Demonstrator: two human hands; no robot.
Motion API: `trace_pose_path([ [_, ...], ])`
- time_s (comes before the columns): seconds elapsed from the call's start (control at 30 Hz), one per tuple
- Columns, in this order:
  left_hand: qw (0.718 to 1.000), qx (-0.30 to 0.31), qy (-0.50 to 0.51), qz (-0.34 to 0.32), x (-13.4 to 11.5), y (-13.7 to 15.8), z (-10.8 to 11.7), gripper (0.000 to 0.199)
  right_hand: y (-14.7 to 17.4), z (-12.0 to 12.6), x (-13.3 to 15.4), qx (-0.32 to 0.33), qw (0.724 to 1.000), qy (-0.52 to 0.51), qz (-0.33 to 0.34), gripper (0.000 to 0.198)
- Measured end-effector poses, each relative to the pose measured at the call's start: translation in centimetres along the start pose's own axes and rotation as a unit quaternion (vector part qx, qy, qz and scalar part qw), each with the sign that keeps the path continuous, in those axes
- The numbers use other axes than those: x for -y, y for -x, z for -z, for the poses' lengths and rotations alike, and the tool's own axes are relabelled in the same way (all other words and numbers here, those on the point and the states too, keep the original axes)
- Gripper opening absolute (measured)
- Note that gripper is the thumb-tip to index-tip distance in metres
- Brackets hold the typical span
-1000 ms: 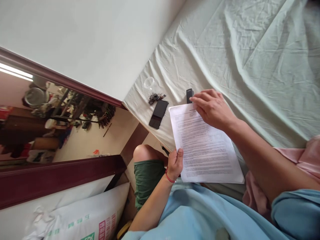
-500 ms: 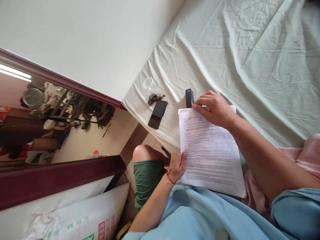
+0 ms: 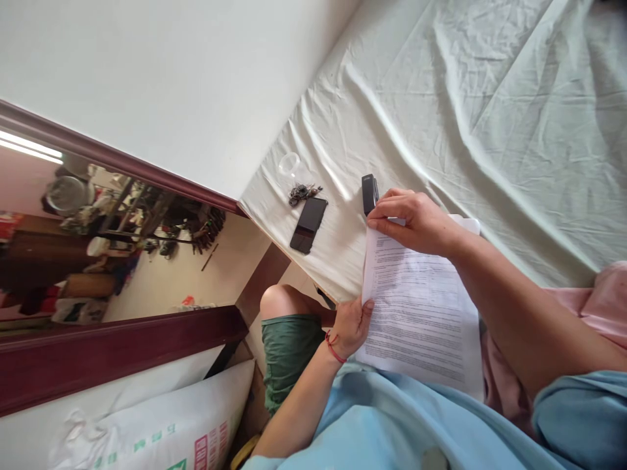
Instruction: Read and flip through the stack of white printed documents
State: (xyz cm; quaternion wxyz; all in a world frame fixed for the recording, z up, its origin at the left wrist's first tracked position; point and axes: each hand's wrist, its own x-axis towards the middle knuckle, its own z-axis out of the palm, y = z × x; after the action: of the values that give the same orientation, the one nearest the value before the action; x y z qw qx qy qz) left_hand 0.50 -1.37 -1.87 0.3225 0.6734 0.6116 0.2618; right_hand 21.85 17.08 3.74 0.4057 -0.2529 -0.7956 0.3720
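Printed sheets of paper (image 3: 421, 313) lie tilted over my lap, their lower end against my blue shirt. My left hand (image 3: 353, 326) is closed on their left edge, thumb on top, a red string bracelet at the wrist. At the upper left corner my right hand (image 3: 414, 219) pinches the paper between thumb and fingers. Just beyond those fingertips a black stapler (image 3: 369, 193) lies on the pale bed sheet (image 3: 392, 98); its near end is partly hidden by the hand.
Left of the stapler are a black phone (image 3: 309, 225), a bunch of keys (image 3: 304, 192) and a clear plastic ring-shaped item (image 3: 289, 164). A white wall (image 3: 147, 85) borders the bed. Below left, a dark red ledge (image 3: 122, 352) stands above a white printed sack (image 3: 161, 418).
The paper's top edge has shifted right and slightly down, and the sheets look turned. My right hand has moved slightly left and down with the corner; my left hand moved slightly right.
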Motion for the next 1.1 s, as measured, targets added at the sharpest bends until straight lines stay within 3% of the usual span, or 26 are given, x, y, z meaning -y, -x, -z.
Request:
trace_pose_path([
  [0.33, 0.997, 0.019, 0.063, 0.033, -0.5, 0.1, 0.2, 0.055, 0.0, -0.6, -0.5, 0.022, 0.997, 0.069, -0.006, 0.031],
  [0.57, 0.976, 0.019, 0.176, 0.124, -0.5, 0.7, 0.5, 0.061, 0.5, -1.1, -2.3, 0.037, 0.980, 0.184, -0.061, 0.034],
  [0.8, 0.984, 0.007, 0.152, 0.095, -0.5, 0.8, 0.2, 0.059, 0.4, -1.2, -2.6, 0.104, 0.981, 0.148, -0.071, 0.034],
  [0.93, 0.980, -0.033, 0.165, 0.103, -0.8, 0.6, -0.1, 0.054, 0.3, -1.3, -2.4, 0.098, 0.982, 0.144, -0.069, 0.034],
  [1.1, 0.979, -0.019, 0.172, 0.104, -0.8, 0.8, -0.2, 0.052, 0.3, -1.4, -2.4, 0.083, 0.985, 0.138, -0.061, 0.033],
])
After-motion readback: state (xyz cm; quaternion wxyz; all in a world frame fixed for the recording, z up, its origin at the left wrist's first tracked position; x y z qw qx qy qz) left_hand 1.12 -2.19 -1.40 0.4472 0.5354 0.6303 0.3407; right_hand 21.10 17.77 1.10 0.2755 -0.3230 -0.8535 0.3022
